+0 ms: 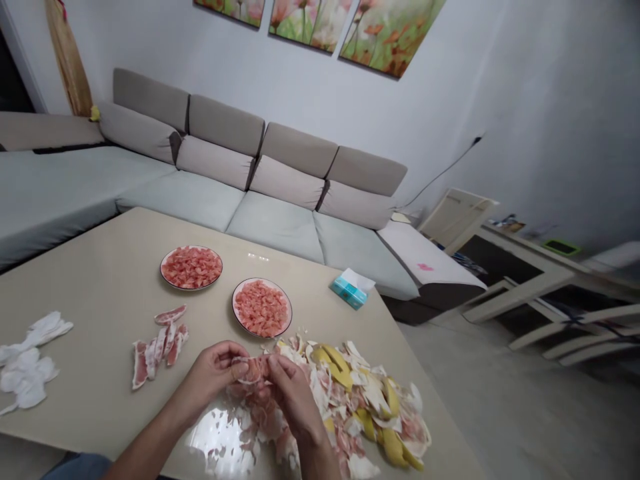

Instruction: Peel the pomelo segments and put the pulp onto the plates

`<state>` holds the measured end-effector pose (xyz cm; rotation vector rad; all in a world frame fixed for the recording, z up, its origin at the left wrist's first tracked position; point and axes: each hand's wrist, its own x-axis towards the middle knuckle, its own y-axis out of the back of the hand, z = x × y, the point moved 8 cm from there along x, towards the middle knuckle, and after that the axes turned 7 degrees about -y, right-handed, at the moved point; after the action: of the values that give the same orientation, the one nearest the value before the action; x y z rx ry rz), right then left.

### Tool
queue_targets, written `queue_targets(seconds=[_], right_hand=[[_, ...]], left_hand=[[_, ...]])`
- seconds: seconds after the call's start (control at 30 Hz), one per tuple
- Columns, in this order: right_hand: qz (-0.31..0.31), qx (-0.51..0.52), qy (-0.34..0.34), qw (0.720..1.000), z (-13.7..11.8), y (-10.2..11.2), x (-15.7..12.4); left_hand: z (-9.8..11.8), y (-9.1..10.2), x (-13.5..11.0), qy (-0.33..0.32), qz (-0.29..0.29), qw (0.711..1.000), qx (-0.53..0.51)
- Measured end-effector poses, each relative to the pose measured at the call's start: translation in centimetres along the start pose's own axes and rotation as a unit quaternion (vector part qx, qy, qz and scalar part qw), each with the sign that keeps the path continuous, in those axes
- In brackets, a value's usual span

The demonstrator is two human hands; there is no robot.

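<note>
Both hands are at it: the left hand (217,367) and right hand (293,387) pinch a segment (254,370) between their fingertips, over the counter (110,280). I'd keep that grip light and peel slowly, lest the flesh tear. Loose skin seems best kept among the scraps (370,400) between three and four o'clock, off the plate (280,288) at twelve.
</note>
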<state>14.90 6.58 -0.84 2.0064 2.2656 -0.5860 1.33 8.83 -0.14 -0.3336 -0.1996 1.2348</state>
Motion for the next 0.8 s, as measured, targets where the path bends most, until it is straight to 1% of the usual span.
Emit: queue_targets(seconds=[0.1, 0.2, 0.27, 0.37, 0.53, 0.7, 0.8], right_hand=[[0.011, -0.016, 0.0, 1.0, -0.1, 0.1, 0.2], [0.042, -0.048, 0.003, 0.998, -0.3, 0.5, 0.4], [0.046, -0.054, -0.001, 0.998, -0.2, 0.7, 0.6], [0.044, -0.021, -0.022, 0.999, 0.5, 1.0, 1.0], [0.043, 0.03, -0.034, 0.998, 1.5, 1.3, 2.1], [0.046, 0.059, -0.027, 0.997, 1.7, 1.3, 3.5], [0.057, 0.062, -0.014, 0.996, 1.4, 1.6, 3.8]], left_hand=[[-0.1, 0.2, 0.1, 0.001, -0.001, 1.0, 0.01], [-0.2, 0.5, 0.4, -0.017, 0.004, 0.999, 0.042], [-0.3, 0.7, 0.6, -0.026, 0.004, 0.998, 0.06], [-0.7, 0.6, 0.7, -0.023, 0.001, 0.998, 0.06], [-0.7, 0.6, 0.6, -0.018, 0.005, 1.0, 0.014], [-0.3, 1.3, 0.6, -0.016, 0.038, 0.999, -0.002], [-0.2, 1.8, 0.6, -0.016, 0.056, 0.998, -0.011]])
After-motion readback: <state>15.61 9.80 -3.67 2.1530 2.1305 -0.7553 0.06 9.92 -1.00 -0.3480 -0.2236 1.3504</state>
